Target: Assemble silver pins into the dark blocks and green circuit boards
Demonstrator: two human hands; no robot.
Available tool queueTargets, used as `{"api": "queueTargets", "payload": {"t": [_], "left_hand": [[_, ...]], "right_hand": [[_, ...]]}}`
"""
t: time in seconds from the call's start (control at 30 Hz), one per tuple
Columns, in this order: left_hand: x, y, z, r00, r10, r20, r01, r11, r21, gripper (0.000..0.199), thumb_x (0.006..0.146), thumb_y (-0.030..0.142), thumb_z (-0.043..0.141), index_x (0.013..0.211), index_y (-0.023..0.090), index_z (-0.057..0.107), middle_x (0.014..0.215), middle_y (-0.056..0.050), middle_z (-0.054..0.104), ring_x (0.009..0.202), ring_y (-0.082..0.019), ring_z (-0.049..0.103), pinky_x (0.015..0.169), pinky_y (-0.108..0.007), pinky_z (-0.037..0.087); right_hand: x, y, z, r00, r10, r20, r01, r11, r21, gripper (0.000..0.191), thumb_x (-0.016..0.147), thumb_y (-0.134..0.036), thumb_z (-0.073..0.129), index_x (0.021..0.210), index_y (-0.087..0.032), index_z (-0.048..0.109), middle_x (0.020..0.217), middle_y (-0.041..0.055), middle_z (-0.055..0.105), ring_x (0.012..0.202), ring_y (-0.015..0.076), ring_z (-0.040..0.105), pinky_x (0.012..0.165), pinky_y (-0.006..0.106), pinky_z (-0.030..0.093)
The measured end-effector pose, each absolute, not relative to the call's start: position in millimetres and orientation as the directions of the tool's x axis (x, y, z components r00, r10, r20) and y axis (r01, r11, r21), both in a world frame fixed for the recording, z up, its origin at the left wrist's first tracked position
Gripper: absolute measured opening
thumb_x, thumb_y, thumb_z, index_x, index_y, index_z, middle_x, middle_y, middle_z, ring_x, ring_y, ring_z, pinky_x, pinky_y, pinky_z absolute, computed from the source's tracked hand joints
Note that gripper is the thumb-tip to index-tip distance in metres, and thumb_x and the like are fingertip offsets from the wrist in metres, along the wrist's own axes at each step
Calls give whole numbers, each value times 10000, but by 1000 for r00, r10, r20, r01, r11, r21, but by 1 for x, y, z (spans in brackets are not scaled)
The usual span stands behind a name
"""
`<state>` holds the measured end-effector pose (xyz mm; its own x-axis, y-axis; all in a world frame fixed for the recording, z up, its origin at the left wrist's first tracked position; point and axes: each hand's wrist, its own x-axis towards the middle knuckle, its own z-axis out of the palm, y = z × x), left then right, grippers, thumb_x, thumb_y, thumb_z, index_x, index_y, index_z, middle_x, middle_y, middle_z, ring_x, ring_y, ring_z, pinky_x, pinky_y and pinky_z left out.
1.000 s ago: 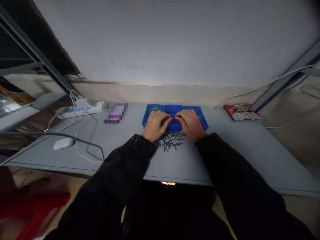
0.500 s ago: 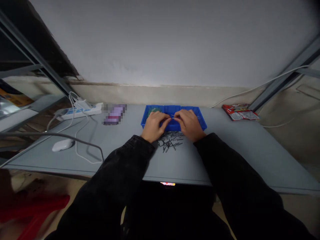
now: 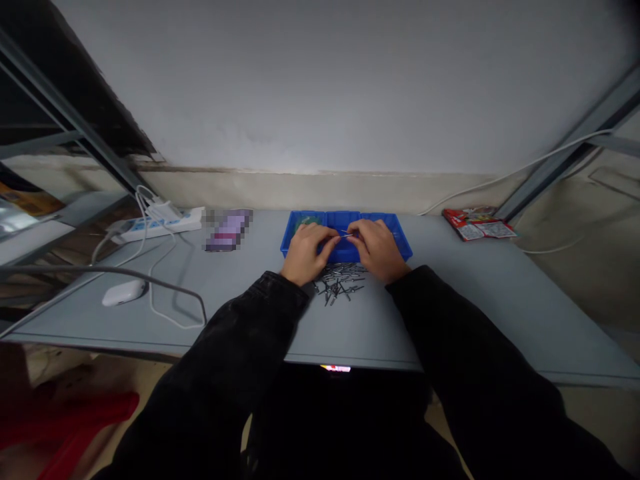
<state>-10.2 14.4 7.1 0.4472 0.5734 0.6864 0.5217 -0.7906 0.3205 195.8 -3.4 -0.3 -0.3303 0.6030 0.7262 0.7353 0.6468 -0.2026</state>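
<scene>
My left hand (image 3: 309, 253) and my right hand (image 3: 379, 248) meet over the front of a blue three-part tray (image 3: 343, 252). Their fingertips pinch a thin metal rivet (image 3: 345, 236) that lies level between them. Another thin metal piece (image 3: 345, 231) shows by the right fingertips; whether it is a second rivet I cannot tell. Just in front of the tray lies a loose pile of blind rivets (image 3: 338, 288), dark pins with silvery ends. Something green in clear plastic (image 3: 306, 219) sits in the tray's left compartment, partly behind my left hand.
On the left of the grey table (image 3: 375, 333) are a power strip (image 3: 165, 225) with white cables, a white earbud case (image 3: 124, 293) and a blurred purple phone-shaped item (image 3: 229, 230). A red snack packet (image 3: 477, 225) lies at the right back, near the wall and a metal post.
Both hands stay at the tray with almost the same pinch. The rivet between the fingertips shows slightly more, and the whole view has shifted a little.
</scene>
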Motion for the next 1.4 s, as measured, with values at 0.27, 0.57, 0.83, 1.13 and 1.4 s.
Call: {"api": "queueTargets", "payload": {"t": [0.27,0.57,0.83,1.13,1.4], "left_hand": [[-10,13,9,454,581,675,528,-786,321,207,1044,328,559,974,194,701,931,-30,751,852,-182,649,896,-401,480],[-10,15,7,444,583,681,529,-784,326,202,1040,340,567,977,203,700,937,-35,750,846,-186,645,890,-401,486],[-10,13,9,451,580,679,526,-787,322,186,1039,320,568,967,204,694,915,-22,744,837,-183,641,874,-390,468],[-10,14,8,453,568,688,518,-795,315,196,1042,317,567,971,190,699,935,-29,753,849,-182,644,892,-384,470],[-10,15,6,450,570,687,523,-792,315,189,1036,314,584,976,181,704,928,-29,749,862,-182,646,888,-378,466]], "right_hand": [[197,0,0,-345,604,719,760,629,-163,278,1089,-300,403,896,-213,583,885,42,681,846,213,605,786,372,356],[195,-4,0,-329,576,748,725,662,-191,170,1063,-275,463,1082,-188,607,982,67,710,891,218,641,824,365,396],[197,-1,0,-344,602,721,750,638,-175,280,1087,-292,401,905,-208,597,890,43,688,849,213,609,792,369,362],[197,-3,0,-349,563,749,727,667,-163,148,1060,-272,491,1007,-188,601,923,44,694,851,214,628,803,358,371],[198,-2,1,-356,557,750,734,664,-145,169,1070,-283,486,1000,-199,616,936,42,711,881,215,639,808,360,365]]}}
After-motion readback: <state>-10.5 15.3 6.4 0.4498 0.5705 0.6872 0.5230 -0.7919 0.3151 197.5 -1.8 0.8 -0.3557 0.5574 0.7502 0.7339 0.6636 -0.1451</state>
